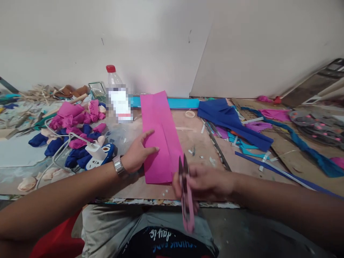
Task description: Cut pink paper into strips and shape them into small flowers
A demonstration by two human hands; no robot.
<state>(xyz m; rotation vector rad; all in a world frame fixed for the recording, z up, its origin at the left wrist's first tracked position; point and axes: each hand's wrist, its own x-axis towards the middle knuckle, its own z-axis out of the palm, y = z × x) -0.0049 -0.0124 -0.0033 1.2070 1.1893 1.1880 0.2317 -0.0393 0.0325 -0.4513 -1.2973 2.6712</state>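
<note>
A long strip of bright pink paper or thin fabric (pixel 158 118), with a lengthwise crease or overlap, lies on the table before me. My left hand (pixel 138 152), a metal watch at its wrist, rests on the strip's left edge with thumb and index finger apart on top. The other left fingers are hard to make out. Over the strip's near right corner, my right hand (pixel 200 181) grips pink-handled thread snips (pixel 187 204). Their dark blades point away from me, slightly apart. The right hand is blurred by motion.
Pink and blue bundles (pixel 77 125) lie left, beside a power strip (pixel 99 157) and white cable. A red-capped bottle (pixel 111 75) stands behind a lit phone (pixel 120 104). Dark blue material (pixel 228 118) and scraps lie right; a rubber band (pixel 190 114) is nearer the middle.
</note>
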